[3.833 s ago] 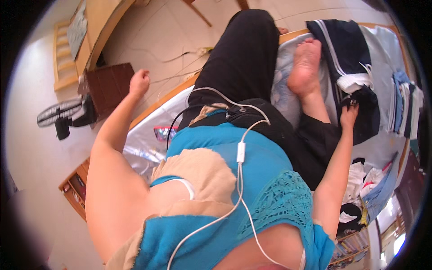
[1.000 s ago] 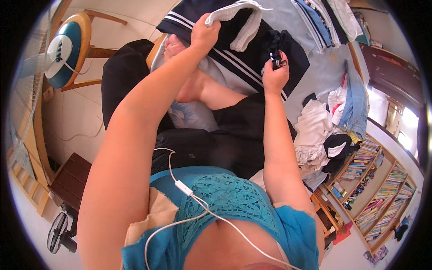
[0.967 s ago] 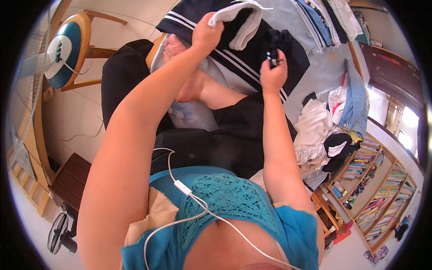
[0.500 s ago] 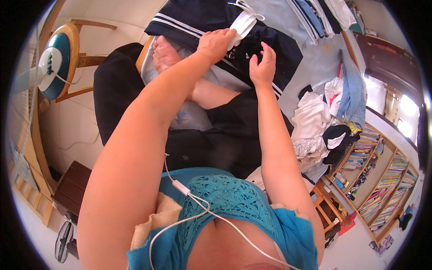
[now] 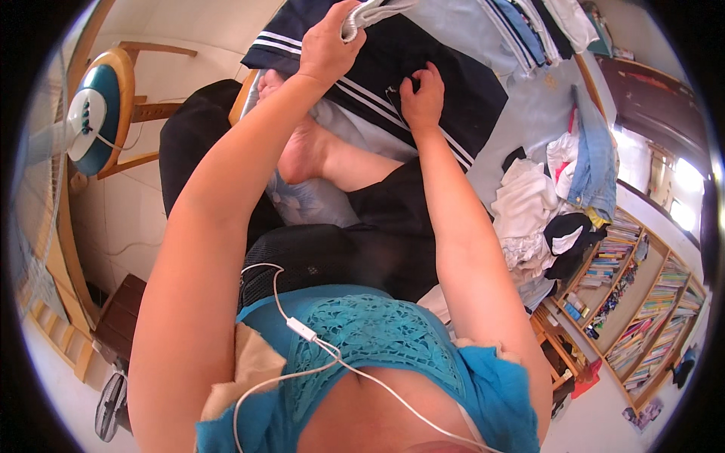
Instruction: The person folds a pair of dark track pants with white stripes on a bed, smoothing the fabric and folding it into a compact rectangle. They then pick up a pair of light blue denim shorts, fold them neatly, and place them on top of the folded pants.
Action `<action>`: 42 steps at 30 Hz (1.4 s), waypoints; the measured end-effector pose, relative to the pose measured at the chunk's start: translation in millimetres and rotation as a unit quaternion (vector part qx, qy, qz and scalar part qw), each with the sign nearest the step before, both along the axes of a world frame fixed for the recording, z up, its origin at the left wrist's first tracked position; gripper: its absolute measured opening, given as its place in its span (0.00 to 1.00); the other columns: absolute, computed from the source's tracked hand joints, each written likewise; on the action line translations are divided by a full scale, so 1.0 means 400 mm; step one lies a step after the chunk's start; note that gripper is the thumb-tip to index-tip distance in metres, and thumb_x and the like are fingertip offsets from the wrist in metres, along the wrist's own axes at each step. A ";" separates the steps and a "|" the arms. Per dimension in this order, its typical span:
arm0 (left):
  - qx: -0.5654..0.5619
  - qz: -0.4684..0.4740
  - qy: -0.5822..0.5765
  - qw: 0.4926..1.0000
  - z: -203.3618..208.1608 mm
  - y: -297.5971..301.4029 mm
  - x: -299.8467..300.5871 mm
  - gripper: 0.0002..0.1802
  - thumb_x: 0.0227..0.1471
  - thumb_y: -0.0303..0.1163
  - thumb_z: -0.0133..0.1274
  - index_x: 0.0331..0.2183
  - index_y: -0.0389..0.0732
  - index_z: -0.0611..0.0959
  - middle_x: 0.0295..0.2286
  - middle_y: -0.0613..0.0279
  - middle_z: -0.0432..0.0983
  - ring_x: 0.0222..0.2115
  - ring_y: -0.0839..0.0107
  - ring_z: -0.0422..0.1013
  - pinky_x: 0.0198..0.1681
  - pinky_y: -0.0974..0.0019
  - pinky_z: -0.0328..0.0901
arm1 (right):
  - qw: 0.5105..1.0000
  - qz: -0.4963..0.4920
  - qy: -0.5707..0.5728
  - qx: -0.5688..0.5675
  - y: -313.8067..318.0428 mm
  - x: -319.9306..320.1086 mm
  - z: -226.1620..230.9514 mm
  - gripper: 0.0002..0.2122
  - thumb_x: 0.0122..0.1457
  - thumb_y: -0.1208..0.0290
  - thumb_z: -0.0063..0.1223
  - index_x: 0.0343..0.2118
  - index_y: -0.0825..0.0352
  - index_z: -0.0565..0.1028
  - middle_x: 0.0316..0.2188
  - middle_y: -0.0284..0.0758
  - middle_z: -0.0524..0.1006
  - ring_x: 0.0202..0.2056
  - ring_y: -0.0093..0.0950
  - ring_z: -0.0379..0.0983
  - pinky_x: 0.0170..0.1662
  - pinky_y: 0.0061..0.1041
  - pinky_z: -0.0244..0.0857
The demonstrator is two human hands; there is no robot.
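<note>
Navy track pants (image 5: 445, 98) with paired white stripes lie spread on the bedding in front of me, beyond my bare foot (image 5: 300, 147). My left hand (image 5: 328, 45) is closed round a light grey ribbed edge, apparently the waistband (image 5: 370, 15), raised at the top of the picture. Part of that band runs out of view. Over the navy cloth hovers or rests my right hand (image 5: 424, 98), its fingers loosely bent, thumb apart from them. I see nothing held in it; a small white mark (image 5: 390, 92) shows on the cloth beside its thumb.
To the right is a heap of white clothes (image 5: 521, 196) with a denim garment (image 5: 590, 170). Folded clothes (image 5: 521, 30) lie at the upper right. A wooden bookshelf (image 5: 634, 302) stands farther right, a round-topped stool (image 5: 102, 113) on the left. A white cable (image 5: 302, 328) hangs across my chest.
My left hand has moved up and left, lifting the light grey edge with it. The white tag and drawstring are out of view. My right hand has shifted slightly left and down, fingers more bent.
</note>
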State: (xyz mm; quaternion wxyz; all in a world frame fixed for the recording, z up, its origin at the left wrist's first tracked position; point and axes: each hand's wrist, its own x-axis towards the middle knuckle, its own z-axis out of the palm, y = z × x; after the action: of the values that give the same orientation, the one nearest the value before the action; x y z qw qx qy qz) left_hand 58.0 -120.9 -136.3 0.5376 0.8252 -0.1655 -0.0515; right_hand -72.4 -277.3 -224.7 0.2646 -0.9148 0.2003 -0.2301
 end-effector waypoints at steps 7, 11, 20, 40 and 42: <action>0.142 -0.222 -0.301 0.917 -0.161 -0.008 -0.058 0.28 0.43 0.23 0.47 0.49 0.49 0.70 0.49 0.67 0.66 0.50 0.63 0.63 0.49 0.63 0.62 | 0.983 0.071 0.166 -0.020 0.072 -0.012 0.006 0.24 0.47 0.59 0.54 0.48 0.62 0.67 0.57 0.50 0.54 0.59 0.45 0.48 0.57 0.46 0.44; 0.264 -0.262 -0.276 0.886 -0.203 0.016 -0.104 0.31 0.45 0.23 0.44 0.53 0.50 0.65 0.55 0.69 0.58 0.54 0.63 0.58 0.53 0.61 0.58 | 0.996 0.045 0.046 0.058 -0.039 -0.060 0.093 0.11 0.46 0.72 0.49 0.34 0.63 0.76 0.41 0.45 0.73 0.45 0.41 0.69 0.48 0.34 0.63; 0.199 -0.251 -0.256 0.912 -0.200 0.008 -0.096 0.31 0.43 0.20 0.42 0.52 0.48 0.66 0.53 0.65 0.61 0.53 0.61 0.60 0.53 0.62 0.58 | 0.786 -0.353 0.260 0.436 -0.310 -0.350 0.022 0.23 0.51 0.60 0.56 0.46 0.68 0.67 0.36 0.36 0.74 0.35 0.33 0.71 0.35 0.33 0.66; 0.146 -0.252 -0.034 0.956 -0.113 -0.183 -0.250 0.23 0.44 0.30 0.50 0.46 0.50 0.71 0.34 0.52 0.75 0.34 0.52 0.72 0.38 0.57 0.67 | 0.860 -0.224 -0.008 0.458 -0.387 -0.448 0.376 0.16 0.52 0.74 0.52 0.43 0.72 0.68 0.37 0.38 0.74 0.35 0.29 0.73 0.39 0.25 0.67; 0.133 -0.223 0.007 0.966 -0.070 -0.165 -0.198 0.22 0.43 0.31 0.52 0.45 0.49 0.73 0.33 0.52 0.75 0.36 0.51 0.71 0.38 0.57 0.66 | 0.860 -0.224 -0.019 0.459 -0.390 -0.451 0.368 0.15 0.52 0.74 0.52 0.43 0.72 0.68 0.37 0.38 0.74 0.35 0.28 0.73 0.39 0.25 0.67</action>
State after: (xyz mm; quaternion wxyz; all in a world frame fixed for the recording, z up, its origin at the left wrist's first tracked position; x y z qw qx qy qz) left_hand -21.1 -186.8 -164.2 0.3988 0.8311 -0.3333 -0.1977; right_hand -252.7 -433.5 -77.4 0.5996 -0.6157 0.4777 -0.1821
